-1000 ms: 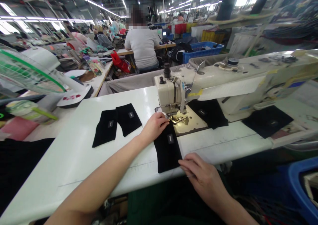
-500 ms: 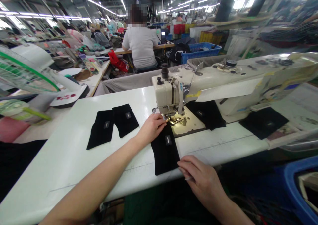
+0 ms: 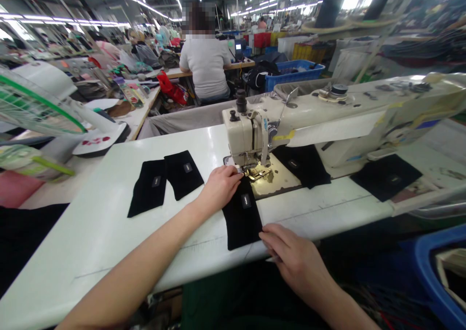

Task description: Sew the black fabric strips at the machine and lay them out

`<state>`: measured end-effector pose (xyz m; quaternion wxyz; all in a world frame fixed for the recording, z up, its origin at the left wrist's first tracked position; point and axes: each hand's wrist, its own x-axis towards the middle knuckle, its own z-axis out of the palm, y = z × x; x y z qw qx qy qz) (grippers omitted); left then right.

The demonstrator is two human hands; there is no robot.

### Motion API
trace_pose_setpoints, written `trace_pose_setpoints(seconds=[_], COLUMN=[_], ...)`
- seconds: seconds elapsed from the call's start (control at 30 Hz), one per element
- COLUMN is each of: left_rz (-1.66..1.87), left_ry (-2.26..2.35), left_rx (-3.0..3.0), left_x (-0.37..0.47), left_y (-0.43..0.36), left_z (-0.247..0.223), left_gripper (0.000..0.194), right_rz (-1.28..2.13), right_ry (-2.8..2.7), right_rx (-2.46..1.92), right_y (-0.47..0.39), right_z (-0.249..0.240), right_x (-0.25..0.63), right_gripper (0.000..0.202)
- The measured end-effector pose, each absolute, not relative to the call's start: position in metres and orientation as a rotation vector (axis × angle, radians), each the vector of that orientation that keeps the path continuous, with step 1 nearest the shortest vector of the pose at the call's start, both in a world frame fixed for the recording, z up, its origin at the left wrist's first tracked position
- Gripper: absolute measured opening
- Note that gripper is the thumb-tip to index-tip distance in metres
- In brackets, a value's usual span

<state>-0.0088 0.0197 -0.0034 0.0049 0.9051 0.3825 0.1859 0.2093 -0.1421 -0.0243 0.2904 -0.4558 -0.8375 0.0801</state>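
A black fabric piece (image 3: 243, 225) with a small dark label (image 3: 246, 201) lies on the white sewing table, its far end at the presser foot (image 3: 257, 173) of the sewing machine (image 3: 240, 136). My left hand (image 3: 223, 187) pinches the fabric's far left edge, close beside the needle area. At its near right corner, my right hand (image 3: 287, 247) has thumb and forefinger closed on the edge. Something pale and thin shows under the right fingers, too small to name. Two more labelled black pieces (image 3: 148, 189) lie to the left on the table.
Another black piece (image 3: 304, 166) sits under the machine arm, and one more (image 3: 388, 177) lies farther right. A fan (image 3: 40, 102) stands at left. A blue basket (image 3: 424, 262) is at lower right. Ahead, a person in a white shirt (image 3: 206, 68) sits facing away.
The black piece has slid slightly away from me, toward the presser foot. My right hand has moved a little forward with its near corner; my left hand stays almost in place.
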Motion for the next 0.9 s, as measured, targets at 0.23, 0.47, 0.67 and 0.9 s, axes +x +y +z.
trace_pose_setpoints(seconds=[0.23,0.47,0.67,0.9], left_rz=[0.493,0.506,0.533,0.515], left_ry=[0.616,0.596,0.583,0.600], left_rx=[2.778,2.897,2.913,2.932], left_x=[-0.004,-0.012,-0.010,-0.012], left_y=[-0.079,-0.091,-0.080,-0.060], left_z=[0.019,0.006,0.010,0.008], left_gripper=[0.022,0.029,0.027,0.027], right_rz=[0.088,0.242,0.345,0.302], right_ry=[-2.314,-2.343,-2.363,-2.394], right_rx=[-1.121,-1.211,-1.295,-1.417], right_y=[-0.148,-0.141,-0.131,-0.109], right_z=[-0.033,-0.025,-0.017,-0.013], right_x=[0.219,0.217,0.215,0.211], right_gripper=[0.037,0.033,0.032,0.030])
